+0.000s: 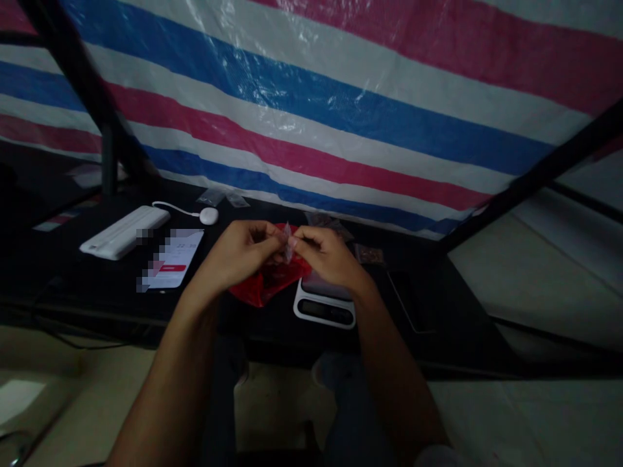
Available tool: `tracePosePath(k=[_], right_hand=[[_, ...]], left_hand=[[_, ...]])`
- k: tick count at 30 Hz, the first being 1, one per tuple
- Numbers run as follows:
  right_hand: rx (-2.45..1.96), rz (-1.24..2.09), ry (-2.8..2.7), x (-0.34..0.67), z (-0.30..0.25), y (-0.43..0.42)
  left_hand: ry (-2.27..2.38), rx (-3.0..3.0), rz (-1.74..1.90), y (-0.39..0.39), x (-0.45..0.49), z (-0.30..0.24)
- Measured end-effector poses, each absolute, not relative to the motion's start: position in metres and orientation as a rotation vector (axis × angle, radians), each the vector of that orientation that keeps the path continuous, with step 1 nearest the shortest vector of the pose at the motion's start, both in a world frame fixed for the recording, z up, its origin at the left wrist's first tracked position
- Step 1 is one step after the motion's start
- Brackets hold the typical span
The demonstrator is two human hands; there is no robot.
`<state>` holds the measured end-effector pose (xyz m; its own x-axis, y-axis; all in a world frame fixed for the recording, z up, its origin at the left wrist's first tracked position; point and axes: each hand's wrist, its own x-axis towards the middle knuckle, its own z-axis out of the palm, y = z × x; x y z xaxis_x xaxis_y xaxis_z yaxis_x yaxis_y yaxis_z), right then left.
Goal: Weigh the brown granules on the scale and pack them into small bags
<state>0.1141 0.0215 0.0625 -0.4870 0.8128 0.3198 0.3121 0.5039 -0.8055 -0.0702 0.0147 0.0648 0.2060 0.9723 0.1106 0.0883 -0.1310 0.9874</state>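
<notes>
Between my two hands is a small clear plastic bag (287, 232), pinched from both sides above the table. My left hand (250, 250) has its thumb and fingers closed on the bag's left side. From the right, my right hand (326, 253) grips it with thumb and forefinger. Whatever the bag contains is too small to make out. A red plastic bag (265, 285) lies under the hands, partly covered by them. Beside it, below my right hand, sits a white digital scale (324, 312) with a dark display.
On the left lie a white power bank (126, 232), a round white charger (209, 216) on a cable, and a lit phone (178, 259). Small clear bags (224, 197) lie at the back. A filled packet (370, 254) and a dark phone (409, 301) are at right. Striped sheeting (311, 117) hangs behind.
</notes>
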Motion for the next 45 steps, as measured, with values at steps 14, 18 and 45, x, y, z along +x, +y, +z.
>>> tracePosePath(k=[14, 18, 45], right_hand=[[-1.0, 0.893, -1.893, 0.122, 0.059, 0.028], [-0.957, 1.128, -1.763, 0.126, 0.054, 0.034], [-1.113, 0.895, -1.703, 0.182, 0.066, 0.04]], left_hand=[[1.109, 2.07, 1.008, 0.011, -0.073, 0.052], [1.114, 2.09, 0.884, 0.016, -0.083, 0.047], [1.338, 3.06, -0.694, 0.054, -0.048, 0.118]])
